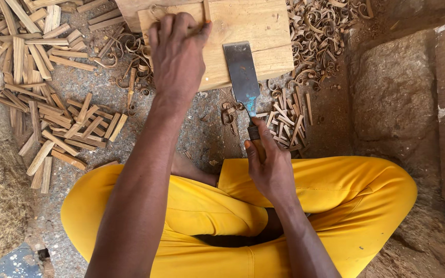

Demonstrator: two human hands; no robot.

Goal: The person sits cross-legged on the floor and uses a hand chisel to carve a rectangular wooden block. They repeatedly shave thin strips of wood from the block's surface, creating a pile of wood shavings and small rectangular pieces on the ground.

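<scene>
1. My left hand (177, 54) pinches a thin wooden strip (206, 11) upright on the board (263, 31).
2. My right hand (270, 167) is clamped around the handle of a broad chisel (242, 74), its blade lying flat on the board's near edge.
3. Cut sticks (52, 103) lie left of the board; curled shavings (320, 31) lie to its right.
</scene>
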